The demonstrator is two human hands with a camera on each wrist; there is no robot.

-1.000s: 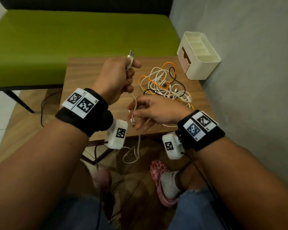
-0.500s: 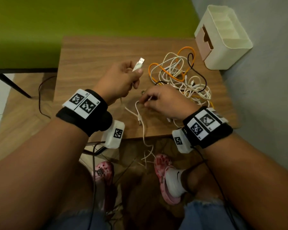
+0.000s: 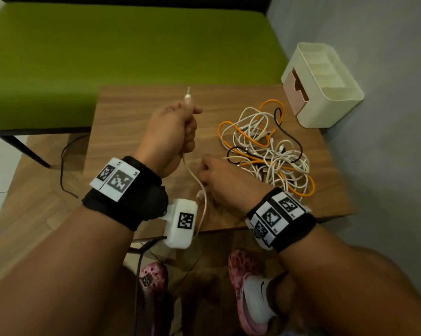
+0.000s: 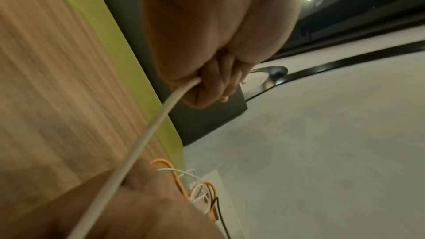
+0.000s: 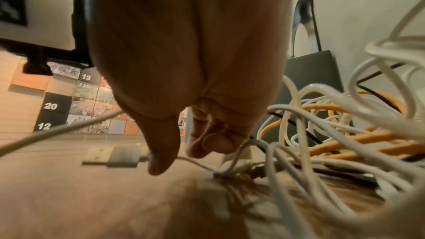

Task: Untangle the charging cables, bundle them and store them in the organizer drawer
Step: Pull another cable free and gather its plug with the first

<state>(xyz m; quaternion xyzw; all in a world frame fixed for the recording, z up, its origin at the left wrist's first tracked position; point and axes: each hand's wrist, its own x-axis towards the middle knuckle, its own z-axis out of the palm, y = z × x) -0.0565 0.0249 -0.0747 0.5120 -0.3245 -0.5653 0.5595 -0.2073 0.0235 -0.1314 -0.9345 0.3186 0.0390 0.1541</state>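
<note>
My left hand is a fist around a white cable, raised above the middle of the wooden table; the cable's plug sticks up out of the top of the fist, and the cord drops from below my palm, curves toward me and hangs over the table's near edge. In the left wrist view the cord comes straight out between my curled fingers.

My right hand sits low on the table, just right of that cord, at the near-left edge of the tangle of cables. Its fingers are curled down and pinching a thin white strand that leads into the pile — the thumb points down at the tabletop beside a USB plug lying flat there.

The tangle itself — white, orange and black cords looped over each other — lies on the right half of the table, still knotted together. The cream organizer stands at the far right corner against the grey wall, its brown drawer front facing left toward the tangle. A green bench runs along the far side of the table
</note>
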